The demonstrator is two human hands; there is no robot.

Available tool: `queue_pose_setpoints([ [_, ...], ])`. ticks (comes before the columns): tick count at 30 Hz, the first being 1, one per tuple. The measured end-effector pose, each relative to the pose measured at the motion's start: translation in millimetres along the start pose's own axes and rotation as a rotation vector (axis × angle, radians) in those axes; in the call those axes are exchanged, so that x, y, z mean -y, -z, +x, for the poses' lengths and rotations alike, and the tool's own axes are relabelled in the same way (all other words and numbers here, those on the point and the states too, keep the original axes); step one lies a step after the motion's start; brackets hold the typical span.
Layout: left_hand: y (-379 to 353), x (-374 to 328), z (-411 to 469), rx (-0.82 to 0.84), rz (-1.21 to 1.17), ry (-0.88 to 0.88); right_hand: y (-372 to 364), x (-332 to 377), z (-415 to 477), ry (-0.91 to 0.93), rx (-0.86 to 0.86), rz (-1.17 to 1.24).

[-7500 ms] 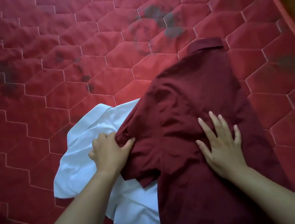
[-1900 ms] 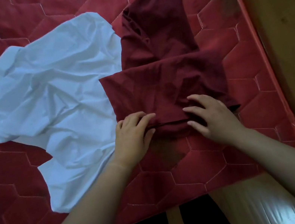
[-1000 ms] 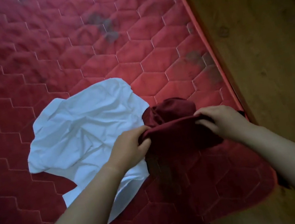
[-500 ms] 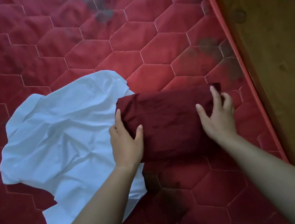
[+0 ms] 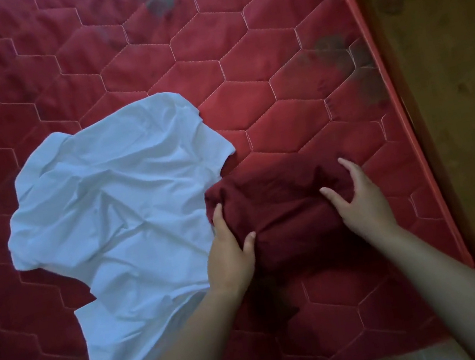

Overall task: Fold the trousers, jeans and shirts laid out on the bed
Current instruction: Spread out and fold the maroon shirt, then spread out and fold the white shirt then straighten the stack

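Head view: two bare forearms reach over the bed [image 5: 239, 52]. The left hand [image 5: 230, 257] clasps the left end of a folded maroon shirt [image 5: 281, 203], thumb on top. The right hand [image 5: 364, 205] grips its right end, fingers curled over. The bundle lies near the bed's right edge, just beside a crumpled white shirt [image 5: 121, 213].

Left hand [image 5: 230, 254], right hand [image 5: 361, 205] — clasping shirt [image 5: 281, 203] (maroon).
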State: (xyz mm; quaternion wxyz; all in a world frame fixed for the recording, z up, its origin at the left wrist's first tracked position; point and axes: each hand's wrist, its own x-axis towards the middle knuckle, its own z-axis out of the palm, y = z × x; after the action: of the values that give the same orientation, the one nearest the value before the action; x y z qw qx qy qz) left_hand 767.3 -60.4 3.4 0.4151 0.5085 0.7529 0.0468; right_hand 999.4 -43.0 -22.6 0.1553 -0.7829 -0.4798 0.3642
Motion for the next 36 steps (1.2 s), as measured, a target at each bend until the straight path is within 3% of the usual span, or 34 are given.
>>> queue_pose_setpoints([
  [3,3.7,6.7,-13.3,-0.138,0.115,-0.028,7.4,-1.5,-12.3,0.006,-0.042,-0.114],
  [6,12.3,6.9,-3.5,-0.276,0.229,-0.151,6.4,17.5,-14.3,0.195,-0.180,-0.258],
  [11,38.4,9.7,30.0,-0.281,0.298,-0.267,-33.0,73.0,-15.6,0.413,-0.006,-0.134],
  [16,78.4,35.9,57.0,-0.273,0.382,-0.267,-84.6,125.6,-11.5,0.438,0.148,-0.075],
  [24,156.5,108.2,103.9,-0.293,0.529,-0.125,-136.4,182.7,39.1,0.227,0.010,-0.192],
  [29,182.0,131.6,131.9,-0.115,0.461,-0.151,-171.6,212.4,34.5,0.252,0.076,-0.063],
  [36,206.8,181.6,127.4,-0.174,0.477,-0.153,-222.6,253.9,-0.6,0.363,0.213,0.029],
])
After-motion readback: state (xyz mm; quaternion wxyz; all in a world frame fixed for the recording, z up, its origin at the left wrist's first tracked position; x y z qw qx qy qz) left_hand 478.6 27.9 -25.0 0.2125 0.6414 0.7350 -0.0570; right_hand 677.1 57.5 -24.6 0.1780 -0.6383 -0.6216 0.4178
